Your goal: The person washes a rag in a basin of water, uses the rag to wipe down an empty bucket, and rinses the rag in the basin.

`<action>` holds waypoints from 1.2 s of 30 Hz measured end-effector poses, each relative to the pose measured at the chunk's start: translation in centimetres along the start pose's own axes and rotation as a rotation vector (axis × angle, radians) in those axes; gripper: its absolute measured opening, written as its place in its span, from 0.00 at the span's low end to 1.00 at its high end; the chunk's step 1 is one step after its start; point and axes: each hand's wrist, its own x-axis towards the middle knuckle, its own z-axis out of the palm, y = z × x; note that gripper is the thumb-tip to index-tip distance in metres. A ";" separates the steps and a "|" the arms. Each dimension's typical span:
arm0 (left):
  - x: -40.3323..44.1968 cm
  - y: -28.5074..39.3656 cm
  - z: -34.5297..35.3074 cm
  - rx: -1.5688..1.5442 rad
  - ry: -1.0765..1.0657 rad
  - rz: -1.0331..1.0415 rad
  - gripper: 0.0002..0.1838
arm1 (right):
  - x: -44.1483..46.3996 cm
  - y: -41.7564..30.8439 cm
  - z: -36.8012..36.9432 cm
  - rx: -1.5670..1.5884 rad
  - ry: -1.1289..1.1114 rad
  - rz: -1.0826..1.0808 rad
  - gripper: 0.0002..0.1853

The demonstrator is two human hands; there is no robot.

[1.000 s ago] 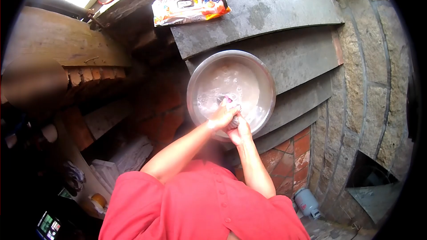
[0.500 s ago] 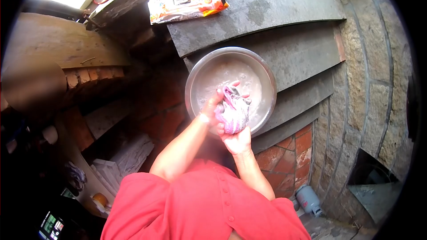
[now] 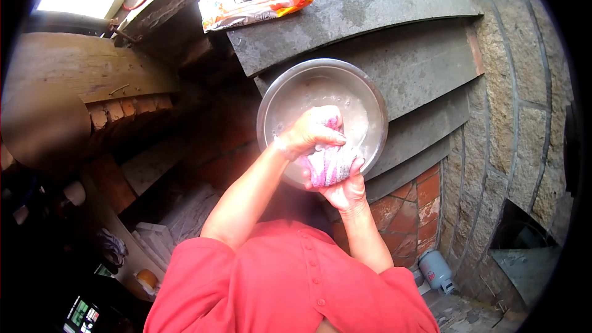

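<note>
A wet pink, white and grey striped cloth [image 3: 330, 165] is bunched between both hands, over the near part of a round metal basin [image 3: 269, 100]. My left hand [image 3: 311, 131] lies across the top of the cloth with its fingers curled round it. Beneath and to the right, my right hand [image 3: 346, 190] grips the cloth's lower end, thumb up along its side. Cloudy, bubbly water [image 3: 320, 92] fills the basin's bottom.
Grey stone steps [image 3: 425, 65] rise behind the basin, with a wipes packet [image 3: 253, 1] on the top slab. A stone block wall [image 3: 499, 129] stands at right, a grey gas cylinder [image 3: 435, 270] at its foot. To the left is a wooden slab [image 3: 80, 65] over bricks.
My left hand has turned over and closed round the cloth's upper part. My right hand has shifted slightly right, and its thumb now shows on the cloth. The cloth is more tightly bunched.
</note>
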 end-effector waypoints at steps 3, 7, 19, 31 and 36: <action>0.2 0.4 0.4 0.121 0.023 0.057 0.09 | 0.2 0.3 -0.4 -0.071 0.155 -0.055 0.48; 0.5 0.2 1.1 0.080 0.060 0.037 0.06 | 1.1 0.1 -0.7 -0.200 0.198 -0.016 0.37; 2.6 -2.7 0.9 0.553 0.251 0.101 0.13 | 3.1 -0.2 -2.0 -0.505 0.367 0.091 0.08; 3.7 -6.0 0.7 0.879 0.489 -0.115 0.16 | 5.9 1.9 -7.7 -1.218 0.491 -0.182 0.03; 4.8 -10.3 -1.1 1.064 0.513 -0.154 0.18 | 6.5 3.7 -11.7 -1.396 0.552 -0.246 0.11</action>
